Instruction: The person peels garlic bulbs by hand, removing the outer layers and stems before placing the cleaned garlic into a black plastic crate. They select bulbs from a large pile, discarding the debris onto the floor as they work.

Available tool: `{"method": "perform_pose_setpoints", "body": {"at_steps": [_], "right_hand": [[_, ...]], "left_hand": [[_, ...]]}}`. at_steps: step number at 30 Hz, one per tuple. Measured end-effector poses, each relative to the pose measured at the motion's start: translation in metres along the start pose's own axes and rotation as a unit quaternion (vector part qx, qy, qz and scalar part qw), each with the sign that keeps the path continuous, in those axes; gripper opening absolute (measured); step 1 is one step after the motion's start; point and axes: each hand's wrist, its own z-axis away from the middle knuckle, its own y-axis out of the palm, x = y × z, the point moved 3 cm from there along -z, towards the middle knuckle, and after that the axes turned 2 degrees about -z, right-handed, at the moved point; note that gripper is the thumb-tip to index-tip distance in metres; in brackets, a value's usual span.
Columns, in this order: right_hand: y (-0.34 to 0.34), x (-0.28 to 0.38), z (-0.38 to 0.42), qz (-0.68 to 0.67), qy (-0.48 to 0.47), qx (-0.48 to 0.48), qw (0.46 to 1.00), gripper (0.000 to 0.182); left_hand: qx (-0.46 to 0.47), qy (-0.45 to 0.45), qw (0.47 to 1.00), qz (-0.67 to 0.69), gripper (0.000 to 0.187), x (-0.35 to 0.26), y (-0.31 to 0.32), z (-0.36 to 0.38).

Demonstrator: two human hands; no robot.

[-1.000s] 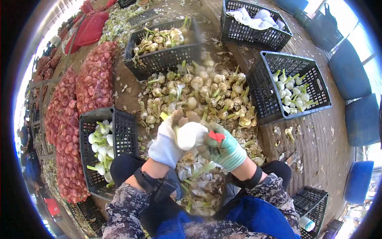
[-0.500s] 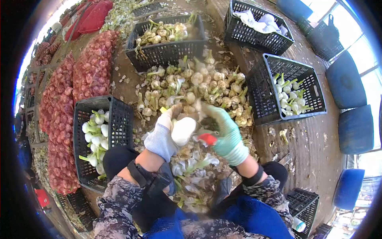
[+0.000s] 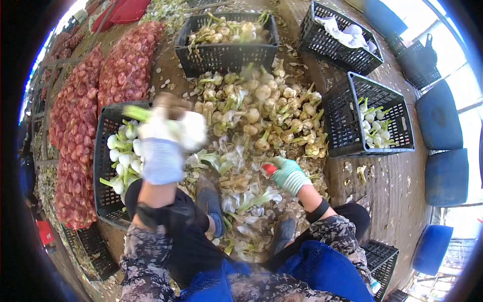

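My left hand (image 3: 162, 153), in a pale knitted glove and smeared by motion, grips a white garlic bulb (image 3: 195, 132) whose green stem points left. It hovers over the near edge of the left black crate (image 3: 106, 204), where several clean white bulbs with trimmed stems (image 3: 121, 163) lie. In a green glove with striped cuff, my right hand (image 3: 292, 177) is closed around a red-handled tool (image 3: 270, 168); its working end cannot be made out. Beyond both hands spreads a heap of unpeeled garlic (image 3: 271, 108). Loose skins and leaves (image 3: 249, 199) cover the ground between my feet.
A black crate of untrimmed garlic (image 3: 226, 59) stands behind the heap. On the right, one crate (image 3: 347, 138) holds white bulbs and another (image 3: 342, 53) a white cloth. Full red mesh sacks (image 3: 75, 146) line the left; blue barrels (image 3: 445, 176) stand far right.
My left hand has carried the white bulb left, from in front of the heap to the left crate. My right hand has drawn back slightly lower, keeping the red-handled tool. The view has shifted a little.
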Motion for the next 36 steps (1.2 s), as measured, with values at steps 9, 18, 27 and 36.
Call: {"method": "perform_pose_setpoints", "body": {"at_steps": [9,18,27,36], "right_hand": [[0.032,-0.067,-0.113,0.057,0.104,-0.073,0.990,0.044],[0.088,-0.030,-0.191,0.419,0.063,-0.150,0.893,0.026],[0.033,-0.012,-0.150,0.276,0.123,0.014,0.953,0.042],[-0.063,0.093,0.025,-0.119,-0.325,-0.324,0.881,0.069]], "left_hand": [[-0.095,0.281,0.902,-0.313,0.035,-0.026,-0.026,-0.001],[0.108,-0.045,0.986,-0.120,0.023,0.014,0.007,-0.005],[0.120,-0.081,0.978,-0.154,0.019,0.034,0.006,-0.013],[0.324,-0.387,0.856,0.109,0.041,0.049,0.067,0.043]]}}
